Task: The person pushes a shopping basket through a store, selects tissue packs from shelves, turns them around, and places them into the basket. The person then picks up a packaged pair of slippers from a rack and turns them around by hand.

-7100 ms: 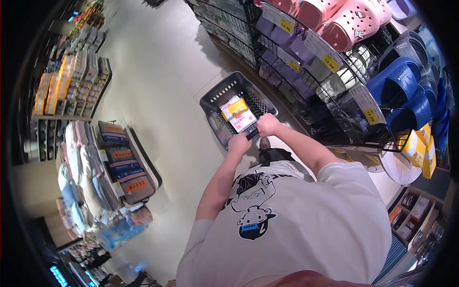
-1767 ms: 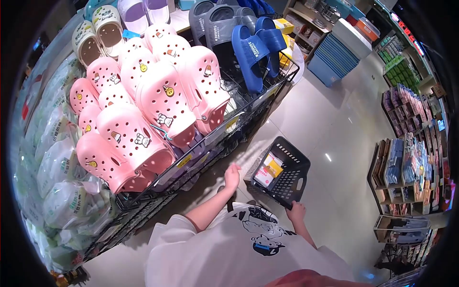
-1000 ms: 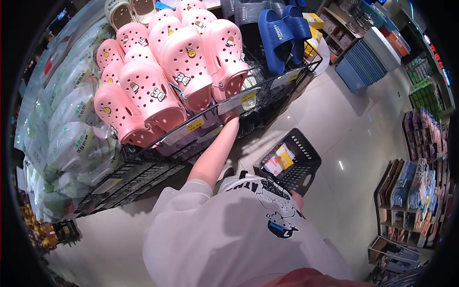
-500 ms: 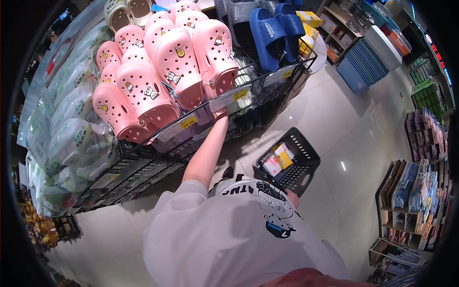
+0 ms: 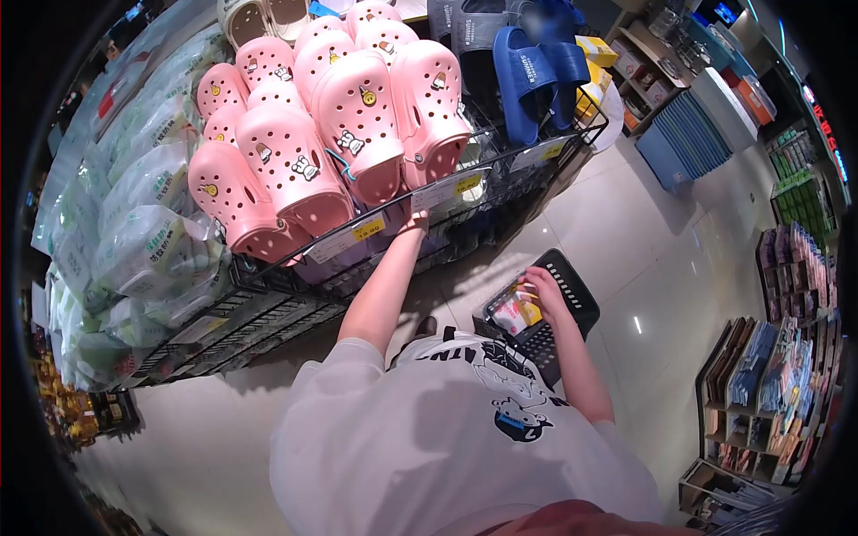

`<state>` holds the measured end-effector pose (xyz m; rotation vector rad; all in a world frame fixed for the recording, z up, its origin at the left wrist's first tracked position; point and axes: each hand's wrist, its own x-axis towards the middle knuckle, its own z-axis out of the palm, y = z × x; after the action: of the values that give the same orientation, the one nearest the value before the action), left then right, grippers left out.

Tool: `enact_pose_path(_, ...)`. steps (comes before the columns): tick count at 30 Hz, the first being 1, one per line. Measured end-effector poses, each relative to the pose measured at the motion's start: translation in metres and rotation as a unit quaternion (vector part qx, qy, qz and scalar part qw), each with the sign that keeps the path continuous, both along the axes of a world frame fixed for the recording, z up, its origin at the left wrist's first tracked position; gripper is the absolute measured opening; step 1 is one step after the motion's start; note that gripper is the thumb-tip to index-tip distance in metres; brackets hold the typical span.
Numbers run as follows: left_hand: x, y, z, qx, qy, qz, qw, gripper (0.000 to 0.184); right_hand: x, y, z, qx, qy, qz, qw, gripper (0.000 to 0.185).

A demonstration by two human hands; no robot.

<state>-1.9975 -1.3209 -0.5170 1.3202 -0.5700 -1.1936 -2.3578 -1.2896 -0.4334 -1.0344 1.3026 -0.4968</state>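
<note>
My left hand (image 5: pixel 414 223) is at the front edge of a black wire rack (image 5: pixel 268 272), just under a price label (image 5: pixel 435 193). Its fingertips are mostly hidden there, so I cannot tell whether they grip anything. Above it stand several pink clogs (image 5: pixel 362 116) with small charms, heels toward me. My right hand (image 5: pixel 542 293) hovers over a dark shopping basket (image 5: pixel 581 299) near the floor, its fingers loosely bent and apart, with nothing visible in them. Inside the basket, partly covered by that hand, lies a white and yellow package (image 5: pixel 514 310).
Blue slides (image 5: pixel 527 85) and grey slides sit at the rack's right end. Bagged goods (image 5: pixel 143 241) are piled on the left. A stack of blue baskets (image 5: pixel 684 138) stands on the tiled floor (image 5: pixel 617 241) beyond. Shelves of goods (image 5: pixel 760 384) line the right side.
My right hand has come up from beside my body to over the basket. My left hand stays at the rack edge. The rack appears shifted slightly right in view.
</note>
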Motion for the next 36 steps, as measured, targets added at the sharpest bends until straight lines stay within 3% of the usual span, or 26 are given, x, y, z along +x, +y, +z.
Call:
enact_pose_path(2, 0.002, 0.026, -0.012, -0.006, 0.014, -0.019, 1.000, 0.035, 0.051, -0.035, 0.008, -0.007, -0.095, 0.038, 0.995, 0.034)
enact_pose_path(6, 0.006, 0.032, -0.018, -0.058, 0.051, -0.027, 0.997, 0.034, 0.145, -0.084, 0.023, 0.003, -0.145, 0.028, 0.989, 0.043)
enact_pose_path(9, 0.002, 0.039, -0.023, -0.074, 0.095, -0.023, 0.992, 0.034, 0.180, -0.126, -0.010, 0.034, -0.175, -0.005, 0.984, 0.042)
enact_pose_path(11, -0.009, 0.033, -0.019, -0.076, 0.121, -0.018, 0.990, 0.034, 0.184, -0.168, -0.051, 0.141, -0.225, -0.044, 0.963, 0.046)
enact_pose_path(12, -0.007, 0.032, -0.018, -0.079, 0.131, -0.016, 0.988, 0.034, 0.188, -0.170, -0.043, 0.177, -0.260, 0.004, 0.949, 0.049)
enact_pose_path(13, -0.003, 0.017, -0.011, -0.081, 0.142, -0.014, 0.986, 0.034, 0.195, -0.163, -0.044, 0.092, -0.199, -0.052, 0.974, 0.045)
enact_pose_path(15, 0.004, 0.007, -0.008, -0.086, 0.161, -0.017, 0.983, 0.033, 0.208, -0.157, -0.034, 0.056, -0.130, -0.101, 0.985, 0.042)
enact_pose_path(17, 0.011, 0.011, -0.012, -0.091, 0.181, -0.024, 0.979, 0.033, 0.207, -0.175, -0.063, 0.014, -0.153, -0.091, 0.984, 0.020)
enact_pose_path(19, 0.012, 0.018, -0.012, -0.095, 0.199, -0.034, 0.975, 0.033, 0.215, -0.172, -0.055, 0.013, -0.144, -0.155, 0.977, 0.019)
enact_pose_path(23, 0.001, 0.014, -0.011, -0.108, 0.234, -0.059, 0.964, 0.032, 0.218, -0.170, -0.040, 0.037, -0.099, -0.167, 0.980, 0.021)
enact_pose_path(27, 0.007, 0.000, -0.003, -0.123, 0.254, -0.100, 0.954, 0.032, 0.204, -0.159, -0.013, -0.030, -0.092, -0.118, 0.988, 0.018)
enact_pose_path(29, 0.008, 0.011, -0.011, -0.133, 0.253, -0.126, 0.950, 0.032, 0.198, -0.149, 0.008, 0.034, -0.138, -0.150, 0.978, 0.017)
enact_pose_path(31, 0.008, 0.010, -0.009, -0.145, 0.266, -0.146, 0.942, 0.031, 0.182, -0.145, 0.017, 0.072, -0.218, -0.047, 0.972, 0.017)
enact_pose_path(36, -0.006, 0.019, -0.018, -0.167, 0.331, -0.176, 0.912, 0.031, 0.140, -0.134, 0.008, 0.069, -0.123, 0.001, 0.990, 0.018)
